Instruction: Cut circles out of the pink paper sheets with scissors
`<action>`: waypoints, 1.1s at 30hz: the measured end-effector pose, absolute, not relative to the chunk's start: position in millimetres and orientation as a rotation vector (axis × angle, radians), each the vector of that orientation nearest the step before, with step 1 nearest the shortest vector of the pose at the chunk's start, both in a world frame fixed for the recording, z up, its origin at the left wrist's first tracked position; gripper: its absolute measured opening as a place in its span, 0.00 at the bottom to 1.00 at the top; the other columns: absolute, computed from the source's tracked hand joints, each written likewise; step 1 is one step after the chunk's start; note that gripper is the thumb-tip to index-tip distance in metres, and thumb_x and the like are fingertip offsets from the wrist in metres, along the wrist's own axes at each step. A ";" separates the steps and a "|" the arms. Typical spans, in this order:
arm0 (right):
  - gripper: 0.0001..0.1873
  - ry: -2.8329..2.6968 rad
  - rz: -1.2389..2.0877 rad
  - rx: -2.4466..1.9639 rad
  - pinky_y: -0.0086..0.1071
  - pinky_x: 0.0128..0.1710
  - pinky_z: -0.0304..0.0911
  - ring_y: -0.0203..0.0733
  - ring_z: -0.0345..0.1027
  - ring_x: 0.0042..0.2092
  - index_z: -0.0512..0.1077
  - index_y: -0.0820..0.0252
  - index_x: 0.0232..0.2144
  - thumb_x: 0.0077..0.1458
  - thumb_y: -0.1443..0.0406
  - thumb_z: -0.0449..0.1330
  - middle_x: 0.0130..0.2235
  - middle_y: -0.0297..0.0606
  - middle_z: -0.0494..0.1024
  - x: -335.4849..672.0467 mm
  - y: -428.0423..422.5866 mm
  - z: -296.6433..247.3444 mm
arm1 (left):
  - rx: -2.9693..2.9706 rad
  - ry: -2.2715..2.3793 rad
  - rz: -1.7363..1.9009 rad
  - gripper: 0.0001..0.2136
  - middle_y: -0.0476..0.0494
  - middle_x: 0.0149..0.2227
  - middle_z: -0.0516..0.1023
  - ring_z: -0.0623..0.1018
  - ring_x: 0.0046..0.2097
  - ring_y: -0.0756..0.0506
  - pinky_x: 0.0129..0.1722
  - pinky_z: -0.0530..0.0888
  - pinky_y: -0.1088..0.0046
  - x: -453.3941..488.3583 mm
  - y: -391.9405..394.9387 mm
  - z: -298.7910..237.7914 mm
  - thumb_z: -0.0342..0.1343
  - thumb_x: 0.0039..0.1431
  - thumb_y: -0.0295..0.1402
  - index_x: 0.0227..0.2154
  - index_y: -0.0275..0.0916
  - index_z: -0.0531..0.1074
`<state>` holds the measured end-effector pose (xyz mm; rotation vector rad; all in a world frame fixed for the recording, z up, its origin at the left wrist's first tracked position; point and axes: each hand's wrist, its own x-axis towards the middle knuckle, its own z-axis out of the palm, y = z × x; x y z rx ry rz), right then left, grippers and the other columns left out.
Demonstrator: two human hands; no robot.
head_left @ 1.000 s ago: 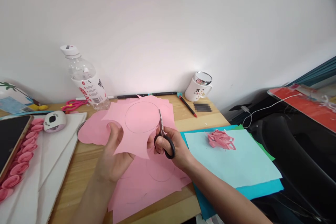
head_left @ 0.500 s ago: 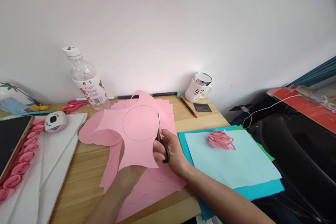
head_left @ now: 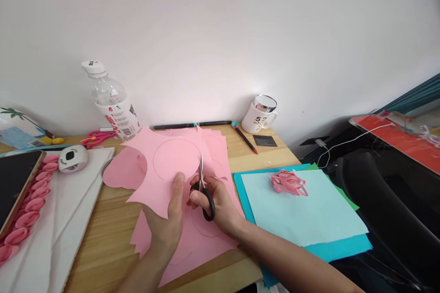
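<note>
My left hand (head_left: 167,219) grips a piece of pink paper (head_left: 156,146) by its near edge, thumb on top and the other fingers hidden beneath. The paper has curved cut edges and a circle drawn on it. In my right hand (head_left: 216,201) is a pair of scissors (head_left: 207,203) with black handles. Their metal blades point away from me and meet the paper's right edge beside the drawn circle. Under both hands lies a stack of pink sheets (head_left: 220,224), with another drawn circle partly visible. Rounded pink cut-outs (head_left: 122,169) rest to the left.
A bottle (head_left: 117,110), black pens (head_left: 175,126) and a white mug (head_left: 259,114) stand or lie along the wall. Blue sheets (head_left: 302,219) at right carry a pink paper clump (head_left: 288,183). On the left are a phone (head_left: 17,183), rolled pink paper (head_left: 29,219) and pink scissors (head_left: 98,138).
The pink paper has turned, and its near corner has swung left. My left thumb now shows on top of it. My right hand with the scissors has shifted slightly left and nearer.
</note>
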<state>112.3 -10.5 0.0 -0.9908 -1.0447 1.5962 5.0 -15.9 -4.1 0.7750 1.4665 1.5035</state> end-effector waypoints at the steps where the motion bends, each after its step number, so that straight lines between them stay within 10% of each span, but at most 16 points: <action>1: 0.20 -1.066 1.580 -0.991 0.30 0.29 0.59 0.36 0.62 0.27 0.66 0.60 0.29 0.41 0.55 0.69 0.23 0.30 0.67 113.6 -10.1 0.8 | 0.782 1.503 1.531 0.21 0.39 0.47 0.77 0.66 0.60 0.38 0.55 0.67 0.62 6.8 -16.7 -4.3 0.63 0.48 0.40 0.45 0.38 0.70; 12: 0.22 -0.914 1.743 -0.793 0.34 0.35 0.59 0.37 0.60 0.31 0.67 0.62 0.23 0.45 0.48 0.65 0.26 0.35 0.68 114.7 -7.5 0.2 | 0.987 1.709 1.640 0.19 0.38 0.31 0.81 0.81 0.33 0.39 0.33 0.79 0.64 17.1 -21.5 -8.7 0.64 0.43 0.45 0.32 0.34 0.75; 33: 0.21 -1.257 1.573 -0.816 0.28 0.26 0.48 0.32 0.52 0.27 0.63 0.61 0.28 0.46 0.54 0.68 0.26 0.29 0.61 126.1 -3.2 6.4 | 1.096 1.649 1.733 0.29 0.37 0.42 0.80 0.80 0.44 0.39 0.47 0.76 0.59 17.2 -20.6 -11.9 0.63 0.48 0.44 0.51 0.36 0.67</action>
